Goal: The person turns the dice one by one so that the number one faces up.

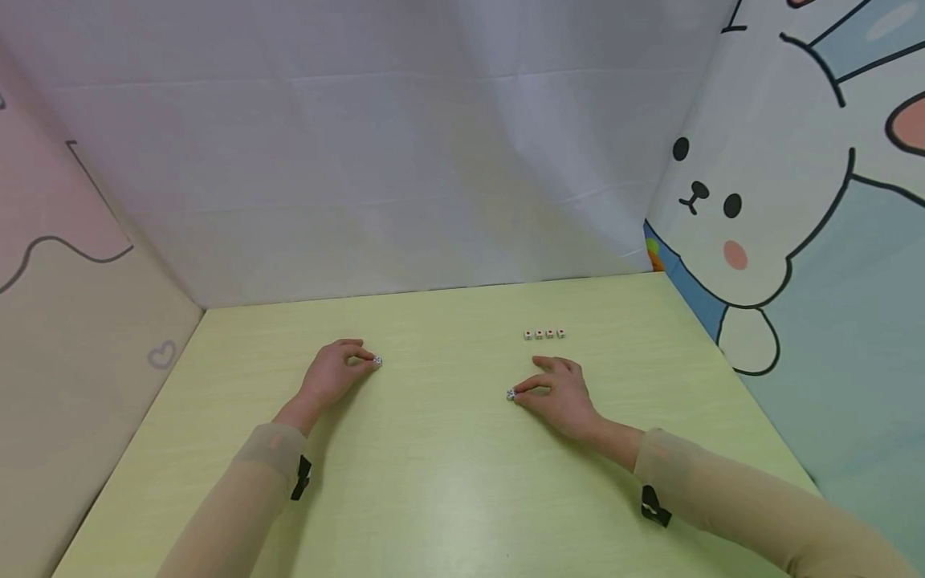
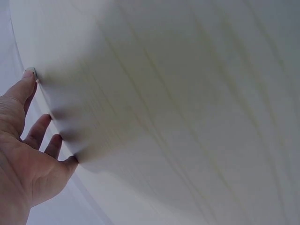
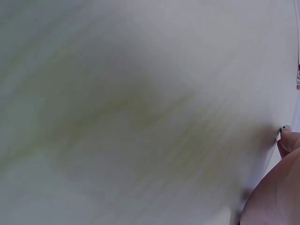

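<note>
On the left of the table, my left hand [image 1: 336,372] pinches a small white die [image 1: 378,361] between thumb and finger. The left wrist view shows that die [image 2: 31,71] at the fingertips, with the other fingertips against the tabletop. Nearer the middle, my right hand [image 1: 565,395] pinches another white die [image 1: 511,394]. Part of this die [image 3: 285,128] shows at the right edge of the right wrist view. Beyond the right hand stands a short row of several dice [image 1: 545,334], red marks on their upper faces, apart from both hands.
The pale yellow table [image 1: 433,498] meets a white cloth backdrop [image 1: 405,160] at its far edge. A cartoon-printed panel [image 1: 853,337] borders the right side, and a pink and beige panel [image 1: 79,353] borders the left. Black straps sit at both sleeve cuffs.
</note>
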{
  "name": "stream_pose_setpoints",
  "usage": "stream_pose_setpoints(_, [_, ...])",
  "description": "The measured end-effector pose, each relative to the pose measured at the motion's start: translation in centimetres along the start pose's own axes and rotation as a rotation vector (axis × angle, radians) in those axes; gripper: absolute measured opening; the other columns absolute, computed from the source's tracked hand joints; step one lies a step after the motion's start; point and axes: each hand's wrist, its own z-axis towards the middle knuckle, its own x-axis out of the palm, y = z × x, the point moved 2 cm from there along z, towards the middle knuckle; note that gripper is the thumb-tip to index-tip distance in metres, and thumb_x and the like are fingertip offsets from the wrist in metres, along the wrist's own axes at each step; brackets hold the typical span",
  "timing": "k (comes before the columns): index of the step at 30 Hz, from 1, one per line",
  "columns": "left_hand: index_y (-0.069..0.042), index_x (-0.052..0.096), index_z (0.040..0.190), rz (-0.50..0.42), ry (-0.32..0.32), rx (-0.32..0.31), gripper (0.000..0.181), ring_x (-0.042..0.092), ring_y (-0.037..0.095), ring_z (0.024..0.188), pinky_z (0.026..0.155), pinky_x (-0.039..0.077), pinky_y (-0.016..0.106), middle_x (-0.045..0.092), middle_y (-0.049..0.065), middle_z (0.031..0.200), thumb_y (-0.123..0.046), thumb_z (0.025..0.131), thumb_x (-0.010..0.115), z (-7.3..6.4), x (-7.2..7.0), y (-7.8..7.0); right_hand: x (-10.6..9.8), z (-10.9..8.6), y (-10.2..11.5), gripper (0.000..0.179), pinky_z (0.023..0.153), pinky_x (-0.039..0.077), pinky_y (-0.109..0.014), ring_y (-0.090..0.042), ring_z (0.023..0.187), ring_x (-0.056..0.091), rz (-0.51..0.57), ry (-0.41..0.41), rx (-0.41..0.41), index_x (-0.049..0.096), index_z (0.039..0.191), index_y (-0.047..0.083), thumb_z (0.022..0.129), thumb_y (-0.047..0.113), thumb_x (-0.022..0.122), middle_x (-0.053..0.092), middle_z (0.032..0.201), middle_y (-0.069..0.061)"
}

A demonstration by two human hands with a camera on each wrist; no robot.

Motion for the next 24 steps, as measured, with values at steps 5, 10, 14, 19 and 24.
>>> stream_pose_setpoints(5, [-0.007, 0.077, 0.111, -0.001, 0.001, 0.0, 0.024, 0.039, 0.048, 0.14, 0.114, 0.034, 0.061, 0.051, 0.023, 0.148, -0.026, 0.098, 0.072, 0.0, -0.01, -0.03, 0.02, 0.04, -0.08, 0.008, 0.115, 0.022, -0.061, -0.045, 0.145, 0.019, -0.01, 0.0, 0.004, 0.084, 0.095, 0.025, 0.088, 0.029, 0.083, 0.046, 0.154, -0.017])
stream_pose_setpoints(10, [-0.007, 0.077, 0.111, -0.003, 0.0, 0.001, 0.024, 0.04, 0.048, 0.14, 0.114, 0.034, 0.061, 0.052, 0.022, 0.148, -0.027, 0.098, 0.072, -0.07, -0.08, -0.06, -0.02, -0.01, -0.05, 0.008, 0.114, 0.023, -0.062, -0.046, 0.144, 0.021, -0.014, -0.007, -0.024, 0.083, 0.096, 0.024, 0.088, 0.027, 0.082, 0.047, 0.153, -0.019])
stream_pose_setpoints(14, [-0.007, 0.077, 0.111, -0.001, 0.001, 0.002, 0.025, 0.039, 0.048, 0.14, 0.114, 0.033, 0.061, 0.052, 0.023, 0.148, -0.027, 0.098, 0.072, -0.09, -0.11, -0.06, -0.01, -0.06, -0.1, 0.009, 0.114, 0.023, -0.062, -0.045, 0.144, 0.021, -0.013, -0.01, -0.039, 0.083, 0.097, 0.023, 0.089, 0.026, 0.082, 0.047, 0.152, -0.019])
stream_pose_setpoints(19, [-0.007, 0.077, 0.111, -0.006, 0.009, -0.007, 0.026, 0.038, 0.049, 0.141, 0.114, 0.033, 0.061, 0.05, 0.023, 0.149, -0.028, 0.098, 0.072, -0.07, -0.08, -0.07, -0.23, -0.24, -0.02, 0.014, 0.113, 0.026, -0.064, -0.044, 0.144, 0.021, -0.008, -0.005, -0.054, 0.082, 0.103, 0.021, 0.09, 0.027, 0.081, 0.046, 0.153, -0.019])
stream_pose_setpoints(24, [-0.007, 0.077, 0.112, -0.008, 0.016, -0.015, 0.026, 0.037, 0.048, 0.142, 0.115, 0.032, 0.062, 0.05, 0.022, 0.15, -0.028, 0.099, 0.071, -0.03, -0.04, -0.11, -0.8, -0.41, 0.44, 0.02, 0.111, 0.032, -0.064, -0.042, 0.142, 0.025, -0.037, -0.025, -0.097, 0.08, 0.108, 0.019, 0.09, 0.026, 0.082, 0.048, 0.151, -0.017])
